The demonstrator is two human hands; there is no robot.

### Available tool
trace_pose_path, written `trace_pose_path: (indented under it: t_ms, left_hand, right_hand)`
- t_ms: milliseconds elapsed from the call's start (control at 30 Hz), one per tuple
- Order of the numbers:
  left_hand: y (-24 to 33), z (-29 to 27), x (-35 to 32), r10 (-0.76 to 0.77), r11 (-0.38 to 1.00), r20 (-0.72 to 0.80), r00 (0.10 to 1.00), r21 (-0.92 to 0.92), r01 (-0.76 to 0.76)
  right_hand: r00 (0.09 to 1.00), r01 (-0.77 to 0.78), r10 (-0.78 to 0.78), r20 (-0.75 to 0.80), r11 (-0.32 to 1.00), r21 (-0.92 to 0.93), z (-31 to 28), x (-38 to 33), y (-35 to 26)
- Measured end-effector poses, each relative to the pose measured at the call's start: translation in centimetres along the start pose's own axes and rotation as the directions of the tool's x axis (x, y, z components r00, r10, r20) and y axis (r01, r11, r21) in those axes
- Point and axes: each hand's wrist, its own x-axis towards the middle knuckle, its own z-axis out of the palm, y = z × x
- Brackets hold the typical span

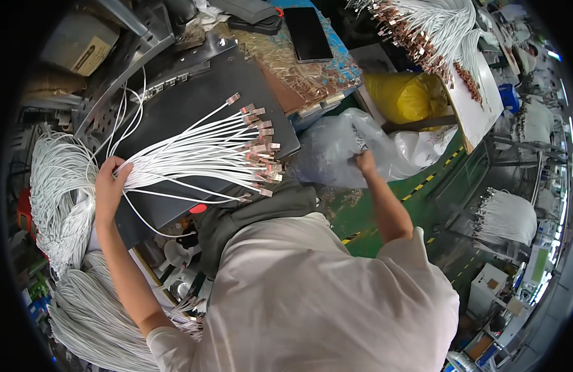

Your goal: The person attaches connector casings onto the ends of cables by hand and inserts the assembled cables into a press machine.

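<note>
1. At far left, you have a thick bundle of white cables [60, 180] hanging, with a second cable pile [91, 310] below it; by their bulk, much stock seems left to handle.
2. Your left grip [110, 185] is closed, thumb against fingers, around a bunch of white connector cables [168, 155] laid across the dark desk [227, 74]. Whether that bunch is fully separate from the hanging bundle, you can't tell.
3. At the bunch's right end, the metal plugs [265, 132] fan out unevenly. Plug fitting looks done on the ends you can see; evening them up appears not done, and no tie shows around the bunch.
4. Beside the desk, your right grip [364, 162] is curled against the clear plastic bag [327, 155]; whether it has hold of the film or something else, you can't tell. The bag's contents are unclear, so its share of finished work is too.
</note>
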Motion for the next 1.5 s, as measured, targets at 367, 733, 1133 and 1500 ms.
trace_pose_path:
  t_ms: [367, 733, 1133, 1500]
  left_hand:
    - [-0.2, 0.3, 0.0, -0.070, 0.997, -0.014, 0.997, 0.020, 0.070]
    - [-1.1, 0.1, 0.1, -0.096, 0.995, -0.011, 0.995, 0.039, 0.096]
    - [-0.8, 0.3, 0.0, -0.137, 0.990, -0.016, 0.990, 0.026, 0.137]
    - [-0.3, 0.4, -0.2, -0.171, 0.985, -0.030, 0.985, -0.021, 0.170]
  right_hand:
    - [0.899, 0.430, -0.321, 0.299, 0.778, -0.457, -12.2, 6.5, -2.5]
    - [0.698, 0.508, -0.188, 0.691, 0.810, -0.292, -1.8, -12.8, 2.8]
    - [0.622, -0.752, 0.653, 0.431, 0.347, 0.560, 1.9, 8.4, 1.3]
    - [0.938, -0.265, 0.291, -0.188, 0.952, 0.150, -1.7, 18.6, 2.6]
